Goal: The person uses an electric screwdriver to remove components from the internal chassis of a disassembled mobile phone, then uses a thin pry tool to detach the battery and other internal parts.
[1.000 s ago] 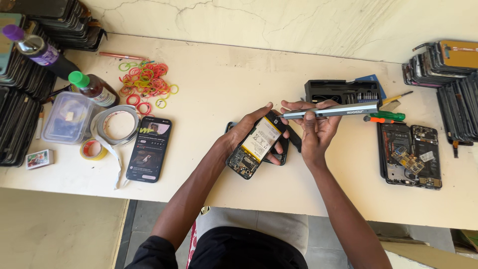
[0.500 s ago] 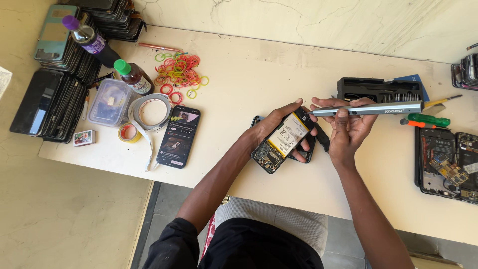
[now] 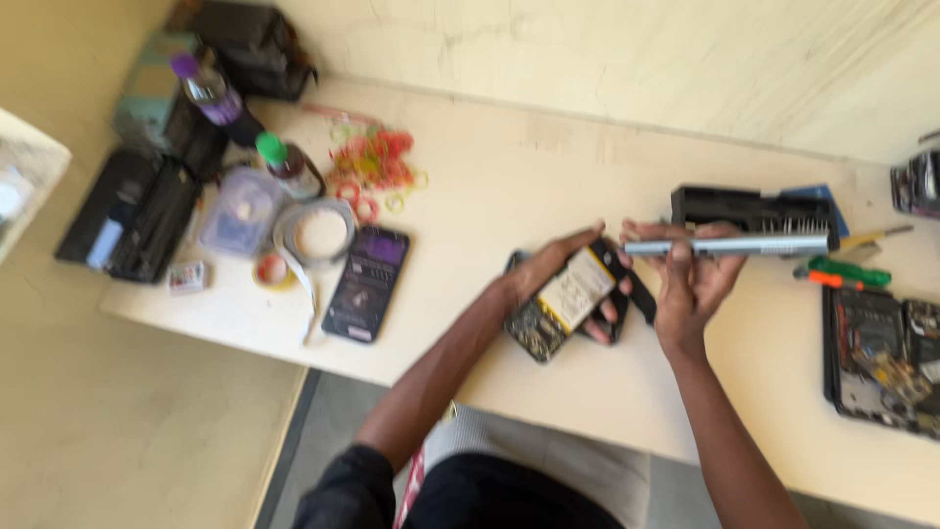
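My left hand (image 3: pixel 548 269) grips an opened phone (image 3: pixel 568 299) with its back off, showing a pale yellow battery and circuit board; it rests near the table's front edge. My right hand (image 3: pixel 685 279) holds a long grey pen-shaped screwdriver (image 3: pixel 729 245) level, its tip end pointing left toward the phone. The two hands almost touch above the phone. The picture is blurred by motion.
On the white table (image 3: pixel 509 186) lie a dark phone (image 3: pixel 367 284), a tape roll (image 3: pixel 315 233), a clear plastic box (image 3: pixel 240 208), two bottles (image 3: pixel 289 162), coloured rubber bands (image 3: pixel 377 162), a black bit case (image 3: pixel 749 208), green and orange tools (image 3: pixel 847 274), and an opened device (image 3: pixel 876 358).
The view has swung left and down, so everything on the table has slid to the right in frame. Both hands keep the same grip on the phone and screwdriver.
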